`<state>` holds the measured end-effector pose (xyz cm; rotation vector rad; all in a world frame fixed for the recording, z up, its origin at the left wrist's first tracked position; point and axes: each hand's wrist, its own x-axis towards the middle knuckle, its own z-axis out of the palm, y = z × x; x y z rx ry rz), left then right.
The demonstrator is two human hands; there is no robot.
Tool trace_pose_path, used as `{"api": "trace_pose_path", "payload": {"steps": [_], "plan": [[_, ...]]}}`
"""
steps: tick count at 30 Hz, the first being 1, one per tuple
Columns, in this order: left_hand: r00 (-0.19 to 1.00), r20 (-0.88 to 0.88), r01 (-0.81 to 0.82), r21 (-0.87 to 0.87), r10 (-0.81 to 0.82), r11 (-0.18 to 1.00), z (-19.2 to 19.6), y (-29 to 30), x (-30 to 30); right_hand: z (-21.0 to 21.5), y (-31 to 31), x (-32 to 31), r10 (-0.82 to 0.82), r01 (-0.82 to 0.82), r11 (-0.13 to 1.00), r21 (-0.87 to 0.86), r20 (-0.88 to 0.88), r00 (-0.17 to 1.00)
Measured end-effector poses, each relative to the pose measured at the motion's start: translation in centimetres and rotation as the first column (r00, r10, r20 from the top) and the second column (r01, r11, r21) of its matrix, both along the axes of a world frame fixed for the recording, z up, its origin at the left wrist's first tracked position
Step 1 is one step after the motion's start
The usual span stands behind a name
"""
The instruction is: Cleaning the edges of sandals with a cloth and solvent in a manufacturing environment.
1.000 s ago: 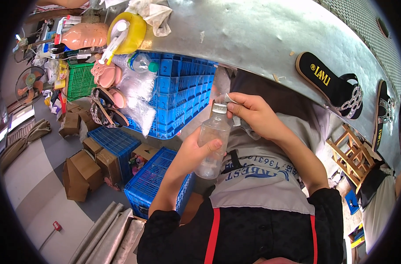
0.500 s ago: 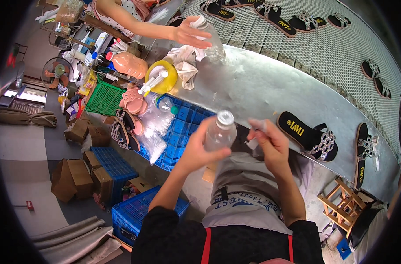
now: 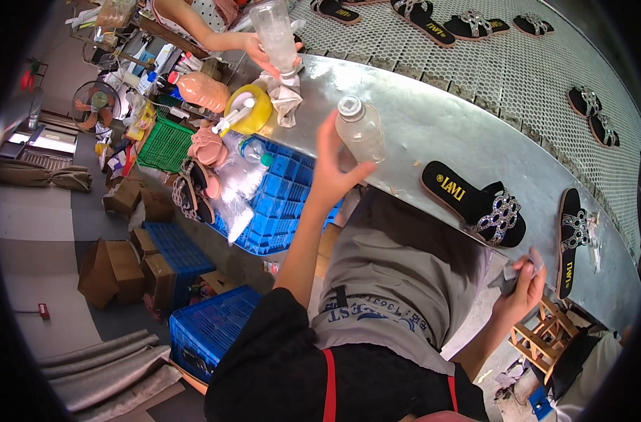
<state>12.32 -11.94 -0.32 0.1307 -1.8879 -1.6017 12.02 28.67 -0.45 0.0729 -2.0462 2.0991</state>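
Note:
My left hand (image 3: pixel 334 158) is wrapped round the side of a clear plastic bottle (image 3: pixel 364 137) over the near edge of the metal table (image 3: pixel 419 126). Whether the bottle's base touches the table, I cannot tell. Low on the right, beyond the table's edge, my right hand (image 3: pixel 523 292) pinches a small grey cloth (image 3: pixel 506 278). Between the hands a black sandal (image 3: pixel 451 190) with a jewelled silver strap lies on the table. A second such sandal (image 3: pixel 568 243) is just above my right hand.
Behind the table runs a mesh conveyor (image 3: pixel 468 77) carrying several sandals. Across to the left, a co-worker's hand (image 3: pixel 261 53) holds another clear bottle (image 3: pixel 273 32) upside down. A yellow tape roll (image 3: pixel 258 116), a white rag (image 3: pixel 287 102) and a blue crate (image 3: pixel 285 204) are on the left.
My left hand has carried the bottle up over the table. My right hand has swung right and down with the cloth. The co-worker's bottle has moved left and up.

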Motion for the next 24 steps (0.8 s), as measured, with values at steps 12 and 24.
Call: {"api": "trace_pose_path", "payload": {"steps": [12,24], "plan": [[0.913,0.009,0.294,-0.71,-0.409,0.64,6.5,17.7,-0.7,-0.2,4.6,0.3,-0.237,0.141,0.877,0.459,0.159,0.958],[0.782,0.372,0.59,-0.699,-0.499,0.404,2.2,19.5,-8.0,1.2,1.3,-0.8,-0.004,0.066,0.677,0.733,-0.086,0.996]]}}
